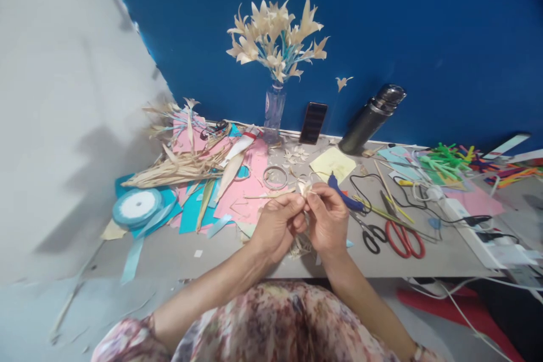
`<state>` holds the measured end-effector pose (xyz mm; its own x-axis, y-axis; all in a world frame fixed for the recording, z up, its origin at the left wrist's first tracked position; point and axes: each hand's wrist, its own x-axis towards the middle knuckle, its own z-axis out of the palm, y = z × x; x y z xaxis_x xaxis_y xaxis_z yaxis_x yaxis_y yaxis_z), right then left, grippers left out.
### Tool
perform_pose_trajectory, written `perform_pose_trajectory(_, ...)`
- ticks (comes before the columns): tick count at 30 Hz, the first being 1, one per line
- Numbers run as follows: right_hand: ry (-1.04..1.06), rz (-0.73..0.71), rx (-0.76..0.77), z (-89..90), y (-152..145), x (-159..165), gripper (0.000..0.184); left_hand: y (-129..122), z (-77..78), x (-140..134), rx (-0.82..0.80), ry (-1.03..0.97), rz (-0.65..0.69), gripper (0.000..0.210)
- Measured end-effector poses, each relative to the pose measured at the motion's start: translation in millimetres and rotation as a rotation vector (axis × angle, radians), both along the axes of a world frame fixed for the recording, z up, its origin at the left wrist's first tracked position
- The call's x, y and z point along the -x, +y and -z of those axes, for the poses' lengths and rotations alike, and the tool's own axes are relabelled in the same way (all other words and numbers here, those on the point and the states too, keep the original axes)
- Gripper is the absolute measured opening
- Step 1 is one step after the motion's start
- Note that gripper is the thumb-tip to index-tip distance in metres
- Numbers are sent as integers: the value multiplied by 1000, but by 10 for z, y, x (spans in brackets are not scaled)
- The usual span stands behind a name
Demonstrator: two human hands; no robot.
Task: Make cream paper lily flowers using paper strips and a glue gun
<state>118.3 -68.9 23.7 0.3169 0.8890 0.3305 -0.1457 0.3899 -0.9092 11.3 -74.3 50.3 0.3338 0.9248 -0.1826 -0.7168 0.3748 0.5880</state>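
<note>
Over the middle of the table, my left hand (282, 220) and my right hand (328, 218) meet fingertip to fingertip. Pinched between them is a small cream husk flower (304, 186), mostly covered by the fingers. A thin pale stick (274, 194) lies or sticks out just left of the fingers; I cannot tell whether it joins the flower. Right behind my right hand is a blue glue gun (345, 195). Black-handled scissors (371, 236) and red-handled scissors (405, 237) lie to the right. A roll of tape (275, 178) is beyond my left hand.
At the back stand a bottle (275, 110) of husk flowers, a phone (314, 123) and a leaning dark flask (373, 119). Dried husks (186, 167) and a blue ribbon spool (138, 207) are at left. Cables run to a power strip (473, 229) at right, near green pipe cleaners (447, 164).
</note>
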Motion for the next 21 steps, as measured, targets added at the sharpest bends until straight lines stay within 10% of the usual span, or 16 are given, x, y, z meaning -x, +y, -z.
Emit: perform_pose_trajectory(21, -113, 74, 54, 17, -40, 33, 27, 31, 22, 18, -83, 132, -94, 27)
